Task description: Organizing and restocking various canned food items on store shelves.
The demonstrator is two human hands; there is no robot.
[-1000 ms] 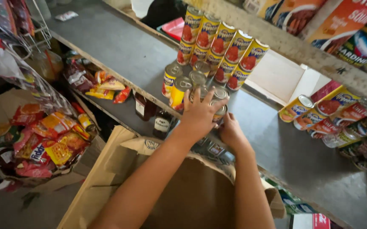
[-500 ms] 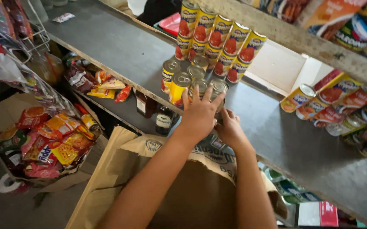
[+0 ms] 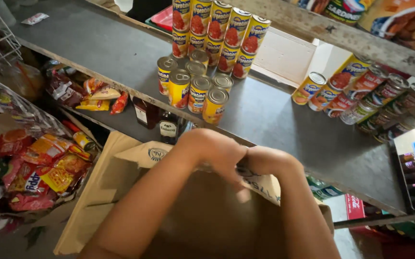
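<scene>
My left hand and my right hand are side by side over the open top of a brown cardboard box. Their fingers curl down into the box, and whatever they touch there is hidden. Just beyond them, near the front edge of the grey shelf, stands a cluster of several yellow tins with red labels. More of the same tins are stacked in two layers behind the cluster.
Other tins lie on their sides at the shelf's right. Dark bottles and snack packets sit on the lower shelf. A wire basket of bright sachets hangs at the left. A wooden shelf board runs overhead.
Both hands have drawn back from the tins on the shelf and dropped into the box. The tin cluster now stands uncovered.
</scene>
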